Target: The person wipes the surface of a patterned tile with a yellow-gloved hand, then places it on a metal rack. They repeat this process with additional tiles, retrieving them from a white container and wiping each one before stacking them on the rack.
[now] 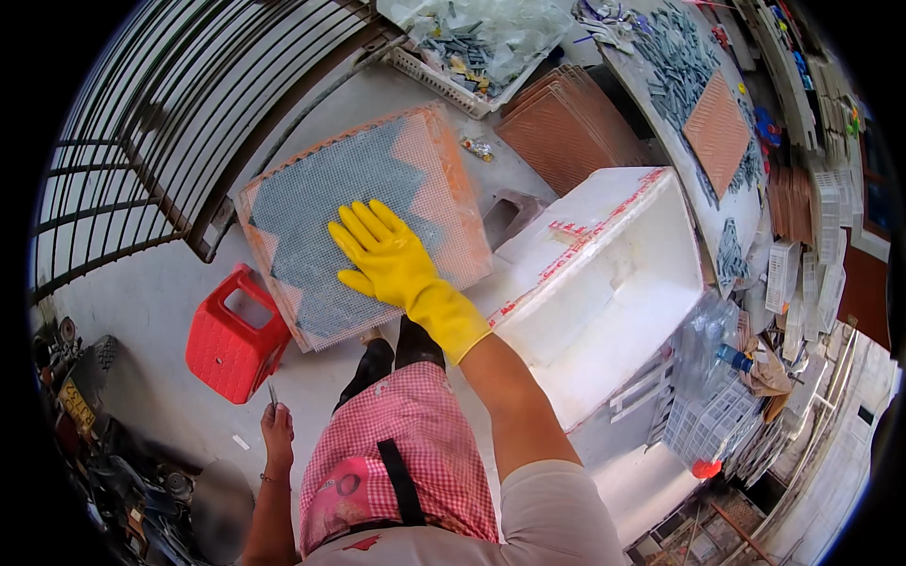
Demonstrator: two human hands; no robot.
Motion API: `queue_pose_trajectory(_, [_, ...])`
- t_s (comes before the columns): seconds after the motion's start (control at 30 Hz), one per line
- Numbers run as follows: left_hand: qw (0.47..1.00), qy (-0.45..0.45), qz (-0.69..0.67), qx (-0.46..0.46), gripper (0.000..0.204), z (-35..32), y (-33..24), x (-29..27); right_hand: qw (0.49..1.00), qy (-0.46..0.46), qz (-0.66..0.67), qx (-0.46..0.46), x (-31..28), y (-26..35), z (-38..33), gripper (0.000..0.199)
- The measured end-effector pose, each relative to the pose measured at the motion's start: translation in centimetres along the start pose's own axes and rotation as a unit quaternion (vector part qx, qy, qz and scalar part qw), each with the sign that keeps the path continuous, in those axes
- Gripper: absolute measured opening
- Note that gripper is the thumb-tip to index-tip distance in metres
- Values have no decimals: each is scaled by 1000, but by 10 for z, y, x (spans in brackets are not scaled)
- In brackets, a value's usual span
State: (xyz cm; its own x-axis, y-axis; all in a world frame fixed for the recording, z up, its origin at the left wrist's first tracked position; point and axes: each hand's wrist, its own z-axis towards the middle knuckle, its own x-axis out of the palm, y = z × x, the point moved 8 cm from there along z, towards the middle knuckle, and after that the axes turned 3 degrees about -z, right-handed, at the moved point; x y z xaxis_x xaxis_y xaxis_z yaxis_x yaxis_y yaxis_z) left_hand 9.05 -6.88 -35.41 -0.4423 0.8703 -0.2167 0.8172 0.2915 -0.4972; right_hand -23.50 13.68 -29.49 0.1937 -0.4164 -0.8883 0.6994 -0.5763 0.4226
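Note:
My right hand (396, 269) wears a yellow rubber glove. Its fingers are stretched out, and the palm lies over a mesh-covered panel (311, 198) with a grey zigzag-edged field and orange-pink sides. A stack of similar orange edges shows beneath the panel. Low on the left, my bare left hand (276, 432) is closed round a thin, pointed metal tool (272, 393); its exact kind is too small to make out. Just beyond that hand stands a red plastic stool (215, 351), close to the panel's left corner.
A white foam box (623, 302) lies right of the panel. Behind it are stacked terracotta-coloured sheets (571, 123) and a table (651, 94) strewn with grey strips. A white crate (439, 83) sits at the back, metal bars (193, 231) at far left.

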Motion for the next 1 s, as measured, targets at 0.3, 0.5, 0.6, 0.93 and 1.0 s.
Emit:
queue_pose_trajectory(0.3, [1000,4,-4,-18,22,-11,6,19,947,-80,-138,280,-20,-47,-38,61])
queue_pose_trajectory(0.5, [999,32,9,-8,23,-11,3,35,976,-51,-45,208,12,14,-10,60])
queue_pose_trajectory(0.6, [998,41,43,13,23,-6,-17,39,1000,0,22,9,21,39,-7,59])
queue_pose_trajectory(0.93, [1000,-30,-3,9,21,-18,-17,-3,980,29,-49,193,-10,-28,-60,56])
queue_pose_trajectory(1.0, [1000,-28,-7,6,22,-22,-6,-2,985,67,-57,149,-4,-4,-73,51])
